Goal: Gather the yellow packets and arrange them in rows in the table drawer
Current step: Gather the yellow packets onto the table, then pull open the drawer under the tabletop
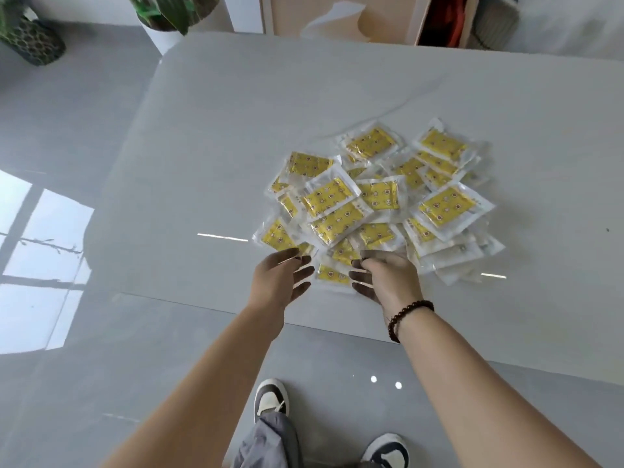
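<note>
A loose heap of several yellow packets [374,197] in clear wrappers lies on the white table [236,130], right of its middle. My left hand [283,275] hovers at the heap's near-left edge with its fingers spread and nothing in it. My right hand [385,278], a bead bracelet on its wrist, is at the near edge too, its fingers pointing left. Between the two hands lies one yellow packet [332,275]; both sets of fingertips are close beside it. No drawer is in view.
The table's near edge [202,304] runs just under my forearms, with glossy grey floor [67,366] and my two shoes below. Past the far edge stand a potted plant [169,18], a dark patterned pot [30,42] and a wooden cabinet [337,15].
</note>
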The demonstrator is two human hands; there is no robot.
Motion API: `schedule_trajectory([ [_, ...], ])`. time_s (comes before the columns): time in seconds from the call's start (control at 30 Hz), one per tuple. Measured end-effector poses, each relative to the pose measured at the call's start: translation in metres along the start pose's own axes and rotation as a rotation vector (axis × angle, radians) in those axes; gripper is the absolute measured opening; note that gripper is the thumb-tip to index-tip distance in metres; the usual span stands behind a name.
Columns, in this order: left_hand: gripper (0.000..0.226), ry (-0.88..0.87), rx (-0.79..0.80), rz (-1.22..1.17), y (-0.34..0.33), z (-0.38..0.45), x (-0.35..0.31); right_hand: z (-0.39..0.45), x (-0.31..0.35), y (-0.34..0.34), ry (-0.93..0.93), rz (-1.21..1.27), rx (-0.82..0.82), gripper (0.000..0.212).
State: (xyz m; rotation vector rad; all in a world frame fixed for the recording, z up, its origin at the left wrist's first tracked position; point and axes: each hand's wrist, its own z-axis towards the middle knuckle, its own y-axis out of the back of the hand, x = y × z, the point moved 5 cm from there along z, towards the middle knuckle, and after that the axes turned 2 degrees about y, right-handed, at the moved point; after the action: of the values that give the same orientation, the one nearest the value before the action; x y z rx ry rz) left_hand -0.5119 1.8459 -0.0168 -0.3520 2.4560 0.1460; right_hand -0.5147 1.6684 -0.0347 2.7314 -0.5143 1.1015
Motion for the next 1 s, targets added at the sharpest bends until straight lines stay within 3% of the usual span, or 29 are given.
schedule_trajectory([
  [0.13,0.027,-0.179,0.099,0.188,-0.031,0.012,0.026,0.009,-0.017,0.02,0.218,-0.092,-0.042,0.02],
  [0.3,0.036,-0.659,0.109,0.651,-0.038,0.053,0.05,0.024,-0.064,0.039,0.489,-0.238,-0.132,0.028],
  [0.53,0.03,-1.089,0.019,0.755,-0.039,0.071,0.075,0.044,-0.079,0.048,0.801,-0.365,-0.108,0.022],
  [0.63,0.03,-1.164,0.069,0.799,-0.045,0.072,0.076,0.039,-0.082,0.046,0.914,-0.425,-0.092,0.022],
  [0.77,0.03,-1.202,0.113,0.752,-0.042,0.076,0.077,0.047,-0.086,0.045,0.91,-0.387,-0.022,0.017],
  [1.0,0.031,-1.203,0.243,0.726,-0.038,0.074,0.079,0.045,-0.086,0.041,0.966,-0.459,-0.064,0.024],
])
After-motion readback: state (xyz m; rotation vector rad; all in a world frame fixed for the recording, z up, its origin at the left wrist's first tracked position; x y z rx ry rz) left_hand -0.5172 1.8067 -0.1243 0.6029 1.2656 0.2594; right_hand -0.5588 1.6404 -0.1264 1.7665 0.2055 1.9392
